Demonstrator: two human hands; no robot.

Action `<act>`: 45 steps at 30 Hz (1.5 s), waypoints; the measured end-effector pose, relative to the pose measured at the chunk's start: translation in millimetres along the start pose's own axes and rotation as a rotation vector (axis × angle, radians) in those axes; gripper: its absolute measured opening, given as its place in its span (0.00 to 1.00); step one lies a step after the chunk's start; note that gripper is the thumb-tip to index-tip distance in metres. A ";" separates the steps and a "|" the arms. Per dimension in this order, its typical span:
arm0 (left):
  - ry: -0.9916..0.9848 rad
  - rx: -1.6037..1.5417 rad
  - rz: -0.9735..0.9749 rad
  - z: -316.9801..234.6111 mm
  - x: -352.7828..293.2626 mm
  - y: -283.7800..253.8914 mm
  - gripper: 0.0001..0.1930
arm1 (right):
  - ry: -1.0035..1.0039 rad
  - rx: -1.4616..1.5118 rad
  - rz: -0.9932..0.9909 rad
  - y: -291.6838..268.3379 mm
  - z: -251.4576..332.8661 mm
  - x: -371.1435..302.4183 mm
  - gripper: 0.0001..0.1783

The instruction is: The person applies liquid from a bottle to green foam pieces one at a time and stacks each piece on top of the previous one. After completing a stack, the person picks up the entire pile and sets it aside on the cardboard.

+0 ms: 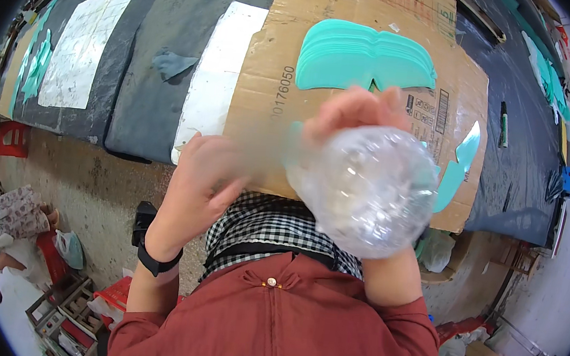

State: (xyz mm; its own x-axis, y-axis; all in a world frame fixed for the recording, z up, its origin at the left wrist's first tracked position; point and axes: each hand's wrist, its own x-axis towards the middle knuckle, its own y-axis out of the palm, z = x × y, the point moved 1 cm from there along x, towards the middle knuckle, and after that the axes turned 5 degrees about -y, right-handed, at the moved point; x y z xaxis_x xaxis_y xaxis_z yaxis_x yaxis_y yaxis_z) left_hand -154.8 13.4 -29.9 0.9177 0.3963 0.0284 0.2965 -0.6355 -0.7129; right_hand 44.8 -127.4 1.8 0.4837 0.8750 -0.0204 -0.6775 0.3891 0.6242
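A bulky, round bundle of clear crinkled plastic [380, 195] looms over the near edge of the cardboard, covering much of my right forearm and palm. My right hand [358, 113] shows behind its far side, fingers curled and blurred, seeming to grip it. To the left, my left hand [205, 173] is smeared by motion. A faint blurred streak spans the gap between the two hands; what it is I cannot make out. Beyond my right hand lies a fanned stack of turquoise curved sheet pieces [363, 58]. Narrow turquoise pieces [455, 178] rest right of the bundle.
Flattened cardboard [258, 99] covers the middle of the dark table [150, 108]. White sheets [224, 60] and a grey scrap [172, 64] lie leftward, a marker pen [504, 124] rightward. At lower left, a person sits [12, 226] near a red crate [13, 139].
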 end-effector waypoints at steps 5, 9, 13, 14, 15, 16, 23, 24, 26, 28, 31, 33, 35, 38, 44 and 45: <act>-0.011 -0.092 -0.029 5.9 -6.4 -9.2 0.14 | -0.168 0.019 -0.010 -38.7 42.2 -36.4 0.34; -0.010 -0.075 -0.022 2.7 0.8 -3.0 0.13 | -0.263 -0.156 -0.131 -33.3 25.0 -36.1 0.30; 0.129 -0.048 0.005 -10.5 16.5 3.9 0.12 | 0.084 -0.210 0.018 5.9 9.9 -28.9 0.29; 0.102 -0.045 -0.013 -13.1 15.8 1.5 0.12 | -0.070 -0.236 -0.041 -8.4 7.0 -34.9 0.28; 0.074 -0.042 -0.031 -13.2 14.4 -0.1 0.12 | -0.223 -0.262 -0.098 -25.1 6.8 -42.9 0.27; 0.038 -0.010 -0.041 -7.1 10.4 -2.3 0.12 | -0.276 -0.210 -0.187 -27.2 25.0 -53.1 0.24; -0.146 -0.081 -0.048 8.0 -1.0 -5.4 0.12 | -0.810 -0.736 -0.506 -114.4 77.5 -69.7 0.23; -0.144 -0.077 -0.045 7.9 0.8 -5.7 0.12 | -0.857 -0.845 -0.436 -124.6 73.0 -68.7 0.25; -0.122 -0.074 -0.041 7.1 5.3 -7.3 0.12 | -0.897 -1.110 -0.448 -124.6 57.7 -58.2 0.27; -0.112 -0.083 -0.044 1.3 9.2 -8.6 0.12 | -0.836 -1.184 -0.408 -123.3 28.0 -43.3 0.30; -0.107 -0.116 -0.067 -8.3 17.6 -5.3 0.13 | -0.653 -0.812 -0.297 -88.3 -11.3 -14.5 0.27; -0.112 -0.128 -0.084 -12.1 19.3 -5.8 0.13 | -0.468 -0.473 -0.170 -39.3 -20.6 2.2 0.19; -0.084 -0.147 -0.109 -8.1 15.4 -3.3 0.14 | -0.273 -0.137 -0.035 3.5 -26.1 11.8 0.11; -0.209 -0.343 -0.125 -1.8 10.1 -4.7 0.15 | -0.292 -0.398 -0.113 4.9 -17.0 9.7 0.11; -0.166 -0.112 -0.016 0.6 13.4 -13.9 0.17 | -0.697 -1.517 -0.346 -45.0 16.5 1.7 0.31; -0.164 -0.108 -0.014 0.3 14.9 -11.8 0.17 | -0.601 -1.241 -0.282 -34.9 6.0 6.8 0.23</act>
State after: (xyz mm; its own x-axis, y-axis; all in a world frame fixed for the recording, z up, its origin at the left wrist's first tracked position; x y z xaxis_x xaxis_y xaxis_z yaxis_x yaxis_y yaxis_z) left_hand -144.7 26.9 -21.2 0.8605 0.5027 -0.0832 0.3437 -0.6931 -0.6336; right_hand 75.1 -136.8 -15.4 0.6298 0.5936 0.5010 -0.4079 0.8016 -0.4371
